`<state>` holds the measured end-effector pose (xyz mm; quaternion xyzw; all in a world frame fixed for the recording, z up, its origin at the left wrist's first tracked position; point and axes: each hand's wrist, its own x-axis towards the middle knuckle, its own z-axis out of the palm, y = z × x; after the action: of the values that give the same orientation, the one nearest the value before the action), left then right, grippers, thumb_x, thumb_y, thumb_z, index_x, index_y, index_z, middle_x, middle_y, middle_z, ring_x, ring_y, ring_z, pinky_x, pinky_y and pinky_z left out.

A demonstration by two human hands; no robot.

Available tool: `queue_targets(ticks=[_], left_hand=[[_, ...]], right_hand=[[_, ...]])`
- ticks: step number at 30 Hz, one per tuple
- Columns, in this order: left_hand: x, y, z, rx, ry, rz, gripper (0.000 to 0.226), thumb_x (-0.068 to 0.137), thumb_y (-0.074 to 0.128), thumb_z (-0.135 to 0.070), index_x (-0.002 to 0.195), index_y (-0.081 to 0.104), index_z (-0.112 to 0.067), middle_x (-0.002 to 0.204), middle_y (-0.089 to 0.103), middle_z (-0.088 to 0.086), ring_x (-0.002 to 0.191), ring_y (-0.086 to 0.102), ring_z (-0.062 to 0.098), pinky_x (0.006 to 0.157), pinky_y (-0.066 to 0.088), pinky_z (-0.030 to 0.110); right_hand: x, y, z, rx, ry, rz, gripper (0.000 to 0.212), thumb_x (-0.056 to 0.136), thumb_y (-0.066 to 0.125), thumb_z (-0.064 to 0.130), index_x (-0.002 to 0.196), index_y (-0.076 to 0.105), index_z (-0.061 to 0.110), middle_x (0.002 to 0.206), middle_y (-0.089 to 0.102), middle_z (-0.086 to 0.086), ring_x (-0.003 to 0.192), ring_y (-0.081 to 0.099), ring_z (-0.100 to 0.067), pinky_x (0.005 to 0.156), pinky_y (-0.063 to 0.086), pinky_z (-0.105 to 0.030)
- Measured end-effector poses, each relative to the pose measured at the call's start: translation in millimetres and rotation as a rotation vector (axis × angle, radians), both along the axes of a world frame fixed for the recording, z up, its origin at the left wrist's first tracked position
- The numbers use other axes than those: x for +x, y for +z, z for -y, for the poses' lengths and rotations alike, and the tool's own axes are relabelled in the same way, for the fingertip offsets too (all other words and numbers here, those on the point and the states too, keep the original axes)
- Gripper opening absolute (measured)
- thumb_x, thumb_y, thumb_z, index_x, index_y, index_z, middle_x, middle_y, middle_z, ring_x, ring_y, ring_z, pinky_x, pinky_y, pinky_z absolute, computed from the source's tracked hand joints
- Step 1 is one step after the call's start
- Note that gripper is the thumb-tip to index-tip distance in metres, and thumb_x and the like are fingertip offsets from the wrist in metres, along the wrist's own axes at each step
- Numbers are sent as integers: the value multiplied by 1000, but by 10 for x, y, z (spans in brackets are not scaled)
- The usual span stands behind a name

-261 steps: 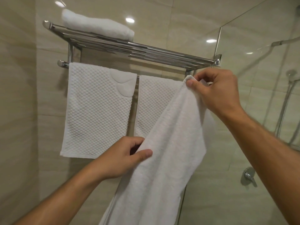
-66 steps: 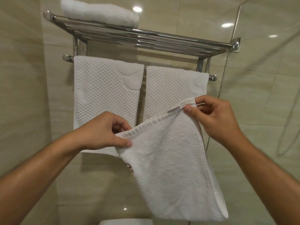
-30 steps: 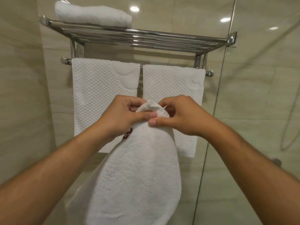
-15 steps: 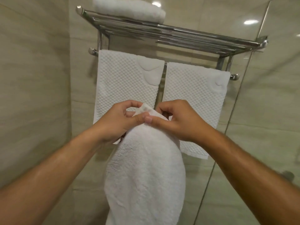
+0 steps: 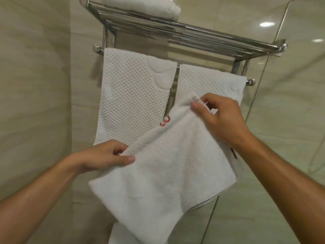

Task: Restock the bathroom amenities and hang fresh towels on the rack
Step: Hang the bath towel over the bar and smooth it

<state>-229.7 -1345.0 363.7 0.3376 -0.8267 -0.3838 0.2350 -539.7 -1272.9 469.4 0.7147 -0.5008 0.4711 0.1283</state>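
I hold a white terry towel point(image 5: 168, 182) folded over, spread in front of the chrome towel rack point(image 5: 193, 34). My left hand point(image 5: 107, 155) pinches its lower left edge between thumb and fingers. My right hand point(image 5: 219, 118) pinches its upper right corner, higher up. A small red embroidered mark point(image 5: 165, 121) shows near the towel's top edge. Behind it, two white waffle-weave towels hang side by side on the rack's lower bar, the left towel point(image 5: 133, 95) in full sight and the right towel point(image 5: 209, 83) partly covered. A folded white towel point(image 5: 146, 6) lies on the rack's top shelf.
Beige tiled walls stand to the left and behind the rack. A glass shower partition point(image 5: 281, 120) rises at the right, close to the rack's right end. A white object point(image 5: 119, 233), partly hidden by the held towel, sits at the bottom centre.
My hands have drawn apart, the left one down and left, the right one up and right. The towel, bunched together half a second ago, is now spread out folded between them.
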Motion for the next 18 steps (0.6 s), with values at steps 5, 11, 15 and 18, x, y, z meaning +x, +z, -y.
queue_targets(ticks=[5,11,15,18], left_hand=[[-51,161,149,-229,45,-54,29,94,60,-54,75,64,-32,71,62,-13,66,56,3,62,45,20],[-237,380,174,-445,90,54,22,93,56,-50,86,65,-30,79,65,-11,72,60,7,68,45,25],[-294,472,158,-492,137,93,26,91,60,-51,93,68,-27,84,70,-10,76,65,9,71,48,31],[-270,542,152,-440,228,203,28,73,79,-55,90,69,-35,76,73,-16,67,66,3,62,44,22]], right_hand=[[-260,-268,78,-11,-112,151,23,96,64,39,81,66,23,64,64,7,58,54,-4,60,41,-26],[-414,-606,146,191,36,540,17,101,58,28,94,69,17,73,64,10,70,59,-9,68,48,-31],[-512,-749,108,219,83,565,11,96,68,28,96,75,19,85,76,7,79,71,-6,72,56,-26],[-659,-777,128,155,-7,559,22,93,71,31,78,71,15,70,68,9,66,60,-7,66,47,-29]])
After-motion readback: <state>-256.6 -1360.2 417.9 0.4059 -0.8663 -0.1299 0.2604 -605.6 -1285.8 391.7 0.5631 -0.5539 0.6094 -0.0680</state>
